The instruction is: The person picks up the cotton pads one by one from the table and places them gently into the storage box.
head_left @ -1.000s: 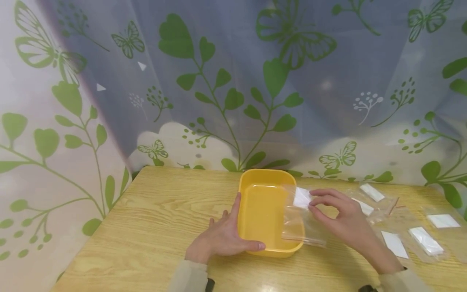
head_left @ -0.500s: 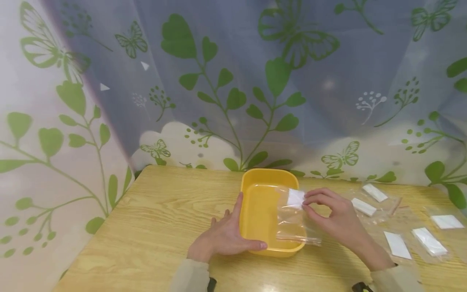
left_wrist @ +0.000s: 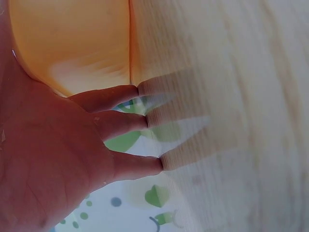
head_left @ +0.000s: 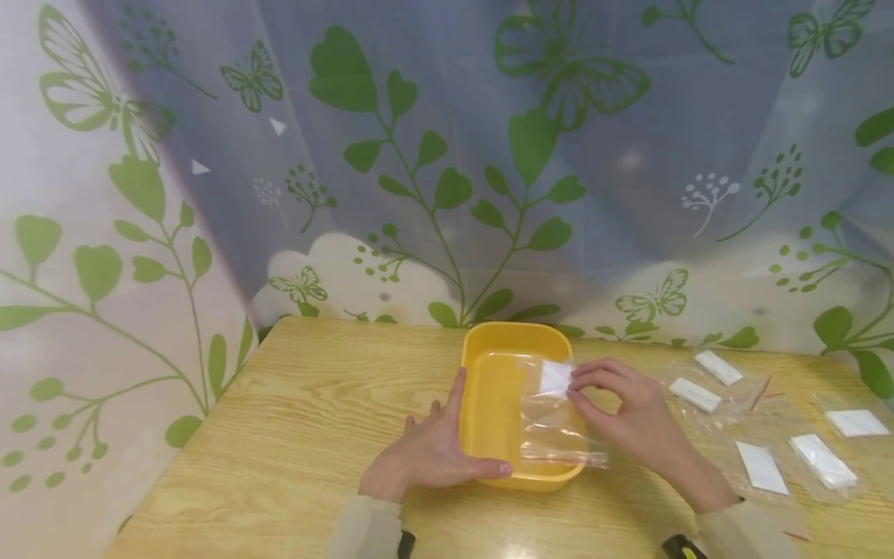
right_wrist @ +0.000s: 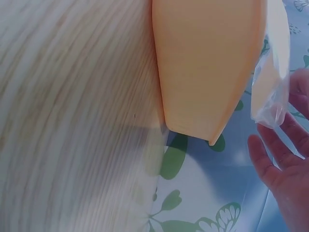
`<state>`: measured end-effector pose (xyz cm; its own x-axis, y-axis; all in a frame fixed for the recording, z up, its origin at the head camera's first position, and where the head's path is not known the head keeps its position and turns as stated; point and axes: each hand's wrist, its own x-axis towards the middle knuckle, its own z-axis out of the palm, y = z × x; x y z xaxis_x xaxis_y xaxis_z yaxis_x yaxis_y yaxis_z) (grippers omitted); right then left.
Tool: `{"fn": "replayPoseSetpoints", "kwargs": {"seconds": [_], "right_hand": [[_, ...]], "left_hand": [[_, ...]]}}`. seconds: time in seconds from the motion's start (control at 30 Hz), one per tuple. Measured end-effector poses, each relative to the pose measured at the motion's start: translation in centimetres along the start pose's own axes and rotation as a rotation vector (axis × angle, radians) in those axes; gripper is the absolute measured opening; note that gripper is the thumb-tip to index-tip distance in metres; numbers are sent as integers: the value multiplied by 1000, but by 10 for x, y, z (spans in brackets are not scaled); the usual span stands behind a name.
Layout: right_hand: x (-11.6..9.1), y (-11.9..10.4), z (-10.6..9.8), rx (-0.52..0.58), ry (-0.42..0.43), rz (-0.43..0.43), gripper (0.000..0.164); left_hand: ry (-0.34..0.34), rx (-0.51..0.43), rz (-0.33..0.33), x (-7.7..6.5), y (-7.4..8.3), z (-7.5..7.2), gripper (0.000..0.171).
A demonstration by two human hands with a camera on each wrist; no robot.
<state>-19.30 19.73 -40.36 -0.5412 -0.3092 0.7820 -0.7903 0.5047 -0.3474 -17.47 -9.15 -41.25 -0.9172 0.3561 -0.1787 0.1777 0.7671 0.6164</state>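
Observation:
A yellow plastic basin (head_left: pixel 492 411) stands on the wooden table. My left hand (head_left: pixel 436 450) lies against its left side, thumb over the near rim and the other fingers spread; in the left wrist view, fingertips of this hand (left_wrist: pixel 63 145) touch the tabletop. Above the right part of the basin, my right hand (head_left: pixel 632 407) pinches a clear zip bag (head_left: pixel 552 427) by its edge, beside the white folded piece inside it. The right wrist view has the bag (right_wrist: pixel 273 92) hanging at the basin's rim, between thumb and fingers of the right hand (right_wrist: pixel 289 164).
Several clear bags with white pieces lie at the table's right, among them one white piece (head_left: pixel 761 468) near the right forearm and another bag (head_left: pixel 824 463) beyond it. A patterned curtain (head_left: pixel 419 155) hangs directly behind the table (head_left: pixel 314 388).
My right hand has carried the zip bag leftward, farther over the basin. The left hand keeps its place on the basin's side.

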Motion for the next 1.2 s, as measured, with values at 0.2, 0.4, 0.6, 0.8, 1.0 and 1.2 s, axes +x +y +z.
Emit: {"fn": "replayPoseSetpoints", "kwargs": {"seconds": [0.2,0.4,0.6,0.8,1.0,1.2], "right_hand": [[3,3,9,19,15,-45,32],[7,4,16,0,20,-44,29],[11,3,24,-30,12,-26,26],[14,3,30,-54,-22,27,21],[15,4,36,-77,-46,58,17],[14,7,41,-82,-61,70,19]], "left_hand": [[-2,0,-3,0,-1,1,139],[0,23,-11,1,-1,1,139],[3,35,-8,2,-2,1,139],[0,22,-2,2,-2,2,140],[-1,15,3,2,-2,2,140],[-4,19,-1,2,-1,1,139]]}}
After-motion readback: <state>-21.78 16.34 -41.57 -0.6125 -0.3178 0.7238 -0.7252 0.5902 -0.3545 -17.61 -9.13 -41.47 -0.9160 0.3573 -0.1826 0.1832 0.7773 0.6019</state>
